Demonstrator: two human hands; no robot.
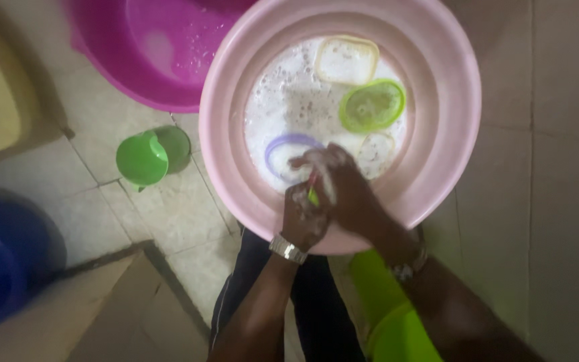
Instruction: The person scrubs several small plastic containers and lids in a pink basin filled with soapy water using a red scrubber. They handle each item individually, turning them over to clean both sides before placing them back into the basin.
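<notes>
A large pink basin holds foamy white water. Floating in it are a clear square lid, a green oval lid, a purple-rimmed lid and a smaller clear lid. Both my hands meet at the basin's near edge, covered in suds. My left hand, with a metal watch at the wrist, grips a small green and red item that is mostly hidden. My right hand is closed over the same item from above.
A magenta basin with soapy water stands at the upper left. A green plastic jug sits on the tiled floor beside it. A blue bucket is at the left edge, a bright green object by my legs.
</notes>
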